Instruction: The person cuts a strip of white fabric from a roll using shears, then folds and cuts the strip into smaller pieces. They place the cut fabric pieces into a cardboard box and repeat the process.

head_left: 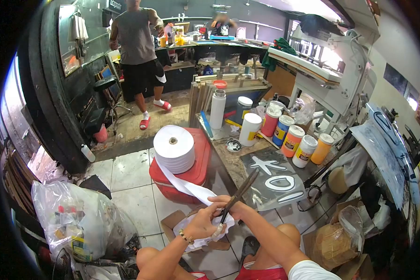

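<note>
A broad white strip runs down from a large white roll to my hands. My right hand is closed, its fingertips at the end of the strip. Close beside it, my left hand, with a bracelet at the wrist, is closed at the lower end of a long dark pair of scissors. The blades point up and away to the right, passing over my right hand. Its handles are mostly hidden by the fingers. Below my hands, crumpled white pieces lie in an open cardboard box.
The roll rests on a red cooler. To the right, a low bench bears several paint jars and a printed clear sheet. A stuffed plastic bag stands left. One person stands ahead; another is farther back.
</note>
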Demonstrator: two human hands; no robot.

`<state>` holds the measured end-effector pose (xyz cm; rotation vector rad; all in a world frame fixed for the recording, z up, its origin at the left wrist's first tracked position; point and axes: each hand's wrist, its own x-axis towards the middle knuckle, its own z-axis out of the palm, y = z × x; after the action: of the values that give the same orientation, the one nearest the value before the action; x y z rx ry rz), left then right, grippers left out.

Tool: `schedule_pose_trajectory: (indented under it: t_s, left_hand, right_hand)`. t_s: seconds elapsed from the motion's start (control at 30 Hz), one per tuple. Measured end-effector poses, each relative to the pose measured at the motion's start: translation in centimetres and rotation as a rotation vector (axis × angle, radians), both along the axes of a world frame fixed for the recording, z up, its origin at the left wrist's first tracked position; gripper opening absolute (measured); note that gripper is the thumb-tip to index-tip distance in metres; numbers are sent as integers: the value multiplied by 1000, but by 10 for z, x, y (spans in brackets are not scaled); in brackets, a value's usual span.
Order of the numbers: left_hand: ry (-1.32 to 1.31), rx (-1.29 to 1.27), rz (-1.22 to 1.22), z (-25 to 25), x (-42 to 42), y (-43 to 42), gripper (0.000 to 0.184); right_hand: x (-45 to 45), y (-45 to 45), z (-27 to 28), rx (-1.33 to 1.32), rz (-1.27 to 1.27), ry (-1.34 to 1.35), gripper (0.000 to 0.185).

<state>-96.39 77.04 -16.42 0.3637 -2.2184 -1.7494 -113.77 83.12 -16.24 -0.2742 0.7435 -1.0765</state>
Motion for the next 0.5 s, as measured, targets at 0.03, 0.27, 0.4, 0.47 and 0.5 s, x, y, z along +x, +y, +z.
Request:
schedule_pose_trajectory:
  t_s: [0.03, 0.27, 0.4, 0.47, 0.5]
  left_hand:
    - [-2, -22, -43, 3, 0, 2, 66]
    - [14, -162, -17, 31, 6, -2, 63]
    - [96, -316, 316, 50, 18, -31, 64]
    - [117, -234, 439, 58, 22, -61, 62]
    - [98, -247, 481, 75, 25, -76, 61]
  right_hand:
    - [2, 3, -3, -82, -92, 149, 31]
    - [-6, -7, -14, -193, -145, 305, 25]
    - [-16, -10, -12, -246, -239, 400, 27]
    - [-22, -12, -13, -297, -231, 529, 28]
    - [-25, -11, -16, -335, -216, 662, 29]
